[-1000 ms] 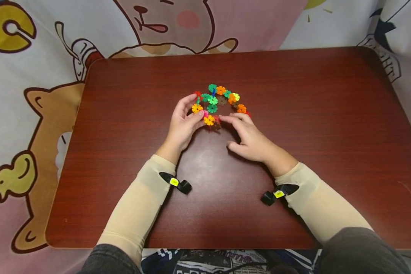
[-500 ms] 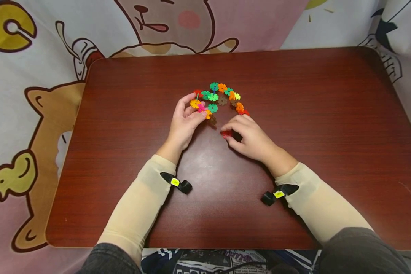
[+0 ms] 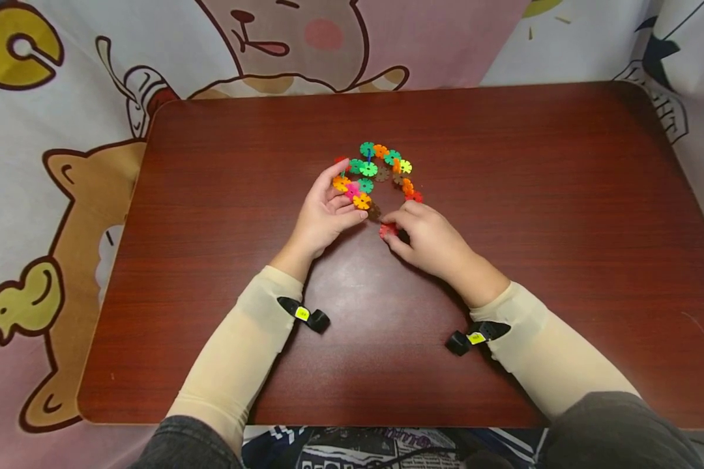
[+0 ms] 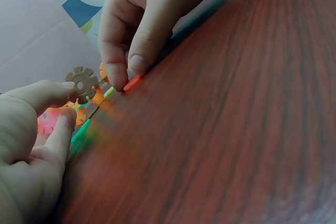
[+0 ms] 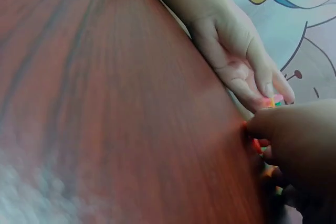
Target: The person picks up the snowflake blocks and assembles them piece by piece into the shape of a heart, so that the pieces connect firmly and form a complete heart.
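From my head, one camera looks forward and down over the reddish-brown wood-grain tabletop point(image 3: 540, 195). Lower and nearer, my black left-wrist camera point(image 3: 318, 320) and black right-wrist camera point(image 3: 459, 342) look aslant along it, sharing my bare left hand point(image 3: 324, 218), bare right hand point(image 3: 433, 238) and multicoloured notched plastic discs point(image 3: 368, 169).

Forearms point(image 3: 234, 352) angled inward, left hand point(image 3: 319, 221) pinching, right hand point(image 3: 431, 238) palm-down and pinching, both near each other

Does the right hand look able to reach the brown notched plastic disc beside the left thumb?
Likely yes: the right hand is close by, and the head view shows nothing between it and that brown disc. It pinches a red notched plastic disc, though, which could hamper grasping.
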A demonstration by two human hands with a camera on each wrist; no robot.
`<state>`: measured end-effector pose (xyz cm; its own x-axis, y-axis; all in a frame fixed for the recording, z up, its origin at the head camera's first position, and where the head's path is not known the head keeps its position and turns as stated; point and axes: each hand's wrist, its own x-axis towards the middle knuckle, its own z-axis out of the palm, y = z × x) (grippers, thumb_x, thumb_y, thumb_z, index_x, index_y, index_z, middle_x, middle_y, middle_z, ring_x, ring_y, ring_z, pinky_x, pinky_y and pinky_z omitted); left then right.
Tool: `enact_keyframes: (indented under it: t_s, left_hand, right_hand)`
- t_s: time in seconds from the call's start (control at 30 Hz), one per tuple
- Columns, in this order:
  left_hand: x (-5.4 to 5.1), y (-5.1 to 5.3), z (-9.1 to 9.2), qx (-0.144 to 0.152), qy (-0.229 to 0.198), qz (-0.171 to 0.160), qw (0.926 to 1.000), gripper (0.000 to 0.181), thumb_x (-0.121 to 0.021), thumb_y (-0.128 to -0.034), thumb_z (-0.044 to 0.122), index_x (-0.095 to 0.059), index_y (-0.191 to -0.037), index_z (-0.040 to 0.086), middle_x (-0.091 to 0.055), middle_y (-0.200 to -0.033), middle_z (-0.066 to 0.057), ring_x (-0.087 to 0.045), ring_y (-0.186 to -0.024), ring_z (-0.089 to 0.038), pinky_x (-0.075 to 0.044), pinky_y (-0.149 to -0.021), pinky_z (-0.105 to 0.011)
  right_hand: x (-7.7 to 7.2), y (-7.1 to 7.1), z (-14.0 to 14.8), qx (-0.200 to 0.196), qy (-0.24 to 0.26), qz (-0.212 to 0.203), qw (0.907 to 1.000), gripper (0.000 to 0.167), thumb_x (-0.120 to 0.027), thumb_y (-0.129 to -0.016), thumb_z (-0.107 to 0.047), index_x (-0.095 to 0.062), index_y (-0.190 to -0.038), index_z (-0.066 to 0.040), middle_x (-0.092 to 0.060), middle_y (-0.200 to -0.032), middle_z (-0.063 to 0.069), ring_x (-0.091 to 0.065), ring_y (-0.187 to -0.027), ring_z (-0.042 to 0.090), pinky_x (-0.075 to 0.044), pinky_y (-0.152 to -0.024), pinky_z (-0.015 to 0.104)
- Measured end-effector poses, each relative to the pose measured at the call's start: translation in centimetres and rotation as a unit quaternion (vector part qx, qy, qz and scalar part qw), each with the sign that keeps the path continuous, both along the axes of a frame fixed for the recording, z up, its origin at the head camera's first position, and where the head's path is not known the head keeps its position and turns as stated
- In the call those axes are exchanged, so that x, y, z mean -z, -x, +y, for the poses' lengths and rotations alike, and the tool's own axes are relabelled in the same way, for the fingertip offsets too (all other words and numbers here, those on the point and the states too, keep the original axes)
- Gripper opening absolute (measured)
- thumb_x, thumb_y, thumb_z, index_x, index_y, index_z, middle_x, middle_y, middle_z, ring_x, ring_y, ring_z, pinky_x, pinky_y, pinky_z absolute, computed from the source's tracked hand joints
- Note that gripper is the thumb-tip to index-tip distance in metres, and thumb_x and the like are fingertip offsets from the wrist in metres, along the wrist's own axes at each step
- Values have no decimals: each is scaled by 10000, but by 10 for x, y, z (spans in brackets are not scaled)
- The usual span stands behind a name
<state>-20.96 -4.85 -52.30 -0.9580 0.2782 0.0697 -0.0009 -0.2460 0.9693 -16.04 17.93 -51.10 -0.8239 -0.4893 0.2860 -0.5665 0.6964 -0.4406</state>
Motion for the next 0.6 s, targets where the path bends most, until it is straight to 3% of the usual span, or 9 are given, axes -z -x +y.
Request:
enact_keyframes:
  t_s: [0.3,0.47,0.6]
  left_hand:
    - [-1,-2,1,109,412,372,9984,571,-723,-860,-222,-588,-1403,-109,-625,-1247,-269,-659,-893,-175,-588,-792,-235]
    - [-1,-3,1,124,417,260,9987,550,-739,-862,-198,-570,-1379,-121,-660,-1133,-133,-684,-874,-200,-602,-792,-253]
    - [-1,-3,3,42,445,192,9988,547,-738,-877,-186,-535,-1381,-126,-667,-1133,-117,-676,-871,-205,-599,-813,-253]
  right_hand:
    - [-4,-4,-6,217,-71,-471,9986,242,-815,-955,-272,-747,-1030,-52,-643,-915,63,-583,-871,269,-485,-849,434]
    - [-7,-8,-10,278,-295,-706,9967,276,-853,-921,-334,-726,-963,-93,-655,-905,38,-569,-909,280,-463,-902,432]
    - [-9,-9,-9,274,-383,-749,9961,314,-890,-888,-346,-695,-927,-102,-647,-888,37,-563,-892,285,-455,-913,436]
